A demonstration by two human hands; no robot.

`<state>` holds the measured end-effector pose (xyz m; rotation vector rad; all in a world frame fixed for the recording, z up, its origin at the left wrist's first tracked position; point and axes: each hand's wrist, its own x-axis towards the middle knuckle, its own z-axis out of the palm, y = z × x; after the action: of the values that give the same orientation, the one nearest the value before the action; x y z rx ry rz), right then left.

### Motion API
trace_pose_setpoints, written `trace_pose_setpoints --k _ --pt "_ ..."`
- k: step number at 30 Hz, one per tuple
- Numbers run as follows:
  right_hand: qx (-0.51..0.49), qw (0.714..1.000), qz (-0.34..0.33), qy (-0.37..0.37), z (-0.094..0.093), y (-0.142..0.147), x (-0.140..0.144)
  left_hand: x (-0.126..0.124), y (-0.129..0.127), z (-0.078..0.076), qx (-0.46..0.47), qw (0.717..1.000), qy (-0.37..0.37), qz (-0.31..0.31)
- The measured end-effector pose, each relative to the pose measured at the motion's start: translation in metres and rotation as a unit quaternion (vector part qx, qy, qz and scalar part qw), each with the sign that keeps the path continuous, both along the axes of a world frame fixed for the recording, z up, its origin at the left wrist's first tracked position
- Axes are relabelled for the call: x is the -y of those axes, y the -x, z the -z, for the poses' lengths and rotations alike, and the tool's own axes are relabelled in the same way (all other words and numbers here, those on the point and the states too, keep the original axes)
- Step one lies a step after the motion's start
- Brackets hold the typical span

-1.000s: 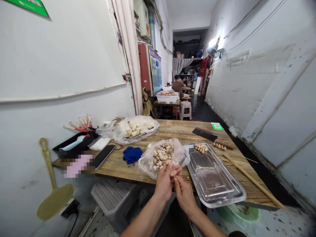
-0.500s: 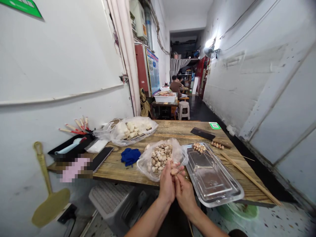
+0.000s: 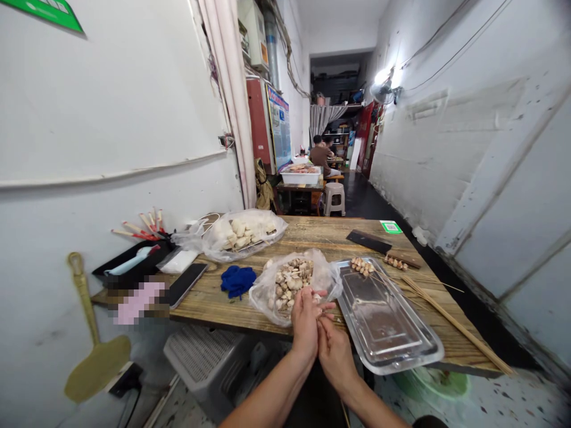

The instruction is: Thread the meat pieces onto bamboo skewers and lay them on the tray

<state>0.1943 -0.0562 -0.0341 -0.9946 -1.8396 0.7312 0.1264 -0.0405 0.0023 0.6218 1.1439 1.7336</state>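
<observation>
Table [image 3: 312, 235]: rough, matt wooden planks with visible grain. Tray [image 3: 401, 348]: glossy, reflective sheet metal, smooth. Bags [image 3: 263, 294]: thin, clear, crinkled plastic with a light sheen. Cloth [image 3: 238, 280]: blue, matt, soft fabric. Skewers [image 3: 450, 321]: pale, matt bamboo or wood. Phone [image 3: 187, 283]: smooth, glossy black face. Stool [image 3: 334, 199]: smooth plastic
</observation>
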Motion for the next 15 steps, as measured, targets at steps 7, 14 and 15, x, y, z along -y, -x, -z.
trace_pose_setpoints --k 7,14,15 --pt "0.004 1.0 -0.002 -0.013 -0.003 0.001 -0.002 0.002 -0.006 0.007 0.011 1.0 0.024 0.012" --pt "-0.009 0.999 0.019 0.042 0.009 -0.029 -0.018 0.005 0.064 0.019 -0.184 0.978 -0.021 -0.097" --pt "-0.017 0.998 0.026 0.055 0.012 -0.035 -0.02 0.004 0.081 0.019 -0.256 0.958 -0.007 -0.125"
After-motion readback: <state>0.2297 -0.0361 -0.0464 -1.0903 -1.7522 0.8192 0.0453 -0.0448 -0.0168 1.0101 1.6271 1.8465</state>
